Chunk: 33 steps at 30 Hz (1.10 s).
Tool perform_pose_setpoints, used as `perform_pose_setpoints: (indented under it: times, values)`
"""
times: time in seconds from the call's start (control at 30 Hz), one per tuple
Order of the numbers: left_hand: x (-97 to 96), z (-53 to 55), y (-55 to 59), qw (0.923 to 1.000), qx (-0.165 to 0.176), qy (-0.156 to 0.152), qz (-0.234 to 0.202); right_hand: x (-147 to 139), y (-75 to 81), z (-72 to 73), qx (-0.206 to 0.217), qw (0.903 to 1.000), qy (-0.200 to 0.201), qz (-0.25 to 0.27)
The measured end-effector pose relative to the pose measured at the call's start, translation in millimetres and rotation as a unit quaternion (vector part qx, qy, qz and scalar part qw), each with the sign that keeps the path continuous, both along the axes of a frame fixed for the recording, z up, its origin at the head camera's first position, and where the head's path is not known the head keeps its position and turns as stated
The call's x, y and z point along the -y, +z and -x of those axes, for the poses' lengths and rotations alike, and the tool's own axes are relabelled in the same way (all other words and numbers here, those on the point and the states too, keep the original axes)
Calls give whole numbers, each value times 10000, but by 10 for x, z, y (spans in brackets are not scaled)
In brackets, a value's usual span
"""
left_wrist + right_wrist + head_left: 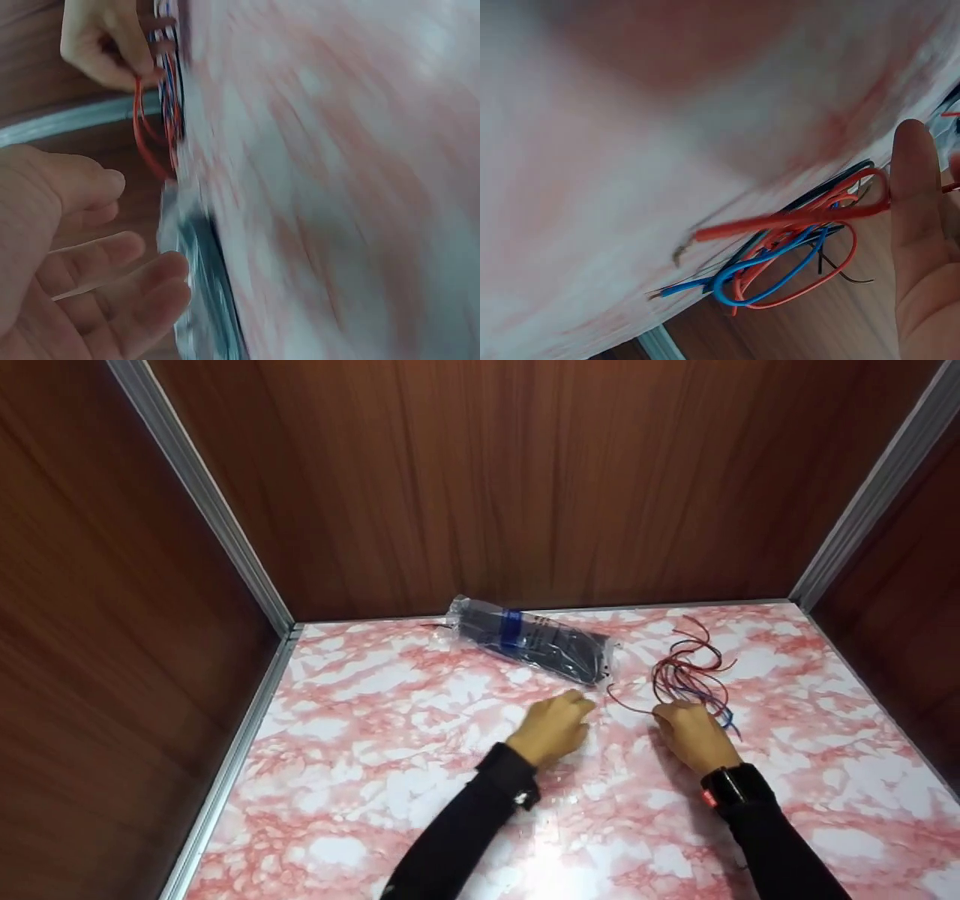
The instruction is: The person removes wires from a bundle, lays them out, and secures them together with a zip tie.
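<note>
My left hand (pixel 579 706) hovers open over the pink marbled tabletop (pixel 390 750), its fingers loose and straight just short of a clear plastic bag (pixel 532 641) of black strips with a blue band. In the left wrist view the bag (pixel 199 292) lies right beside those fingertips, and I cannot tell whether they touch it. My right hand (pixel 666 714) is at the near edge of a loose tangle of red, blue and black wires (pixel 686 675). It pinches a red wire (pixel 142 112) between thumb and finger. The right wrist view shows the wires (pixel 787 255) looped beside one finger (pixel 919 225).
Brown wood panels (pixel 480 472) close in the tabletop at the back and on both sides, joined by grey metal corner strips (pixel 202 495). The bag and the wires lie near the back wall. Both dark sleeves reach in from the front.
</note>
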<state>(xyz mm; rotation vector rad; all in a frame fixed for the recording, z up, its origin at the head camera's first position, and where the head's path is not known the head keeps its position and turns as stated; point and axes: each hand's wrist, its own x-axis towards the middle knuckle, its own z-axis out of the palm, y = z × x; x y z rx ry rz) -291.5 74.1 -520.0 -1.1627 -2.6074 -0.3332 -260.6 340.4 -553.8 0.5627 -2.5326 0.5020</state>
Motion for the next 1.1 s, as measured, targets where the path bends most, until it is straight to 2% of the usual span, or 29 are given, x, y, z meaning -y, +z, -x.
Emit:
perform_pose_setpoints:
  times: [0.13,0.2,0.27,0.37,0.5,0.77,0.93,1.1]
  values:
    - [-406,-5,-44,9955,763,-524,-192,39,-10,-37,-258,9994,228,38]
    - [-528,-22,-85,9926,942,-724,-262,57,-19,-57,-320,9990,278,104]
    - [-606,-34,-122,9923,901,-822,-223,63,-24,-76,-330,9990,280,146]
    - [-636,-28,-156,9965,417,-719,-25,56,-22,-98,-206,9995,206,114]
    - [-536,-5,-162,9991,8,-419,94,24,-24,-111,32,9999,-53,-86]
    - [-131,3,-107,9994,-251,-182,141,-18,-25,-48,169,9976,-520,-430]
    - [134,-20,-91,9993,-203,-276,-127,-2,-21,-16,266,9948,-810,-552]
    - [352,-51,-100,9986,-60,-354,-398,21,-2,-11,495,9939,-820,-547]
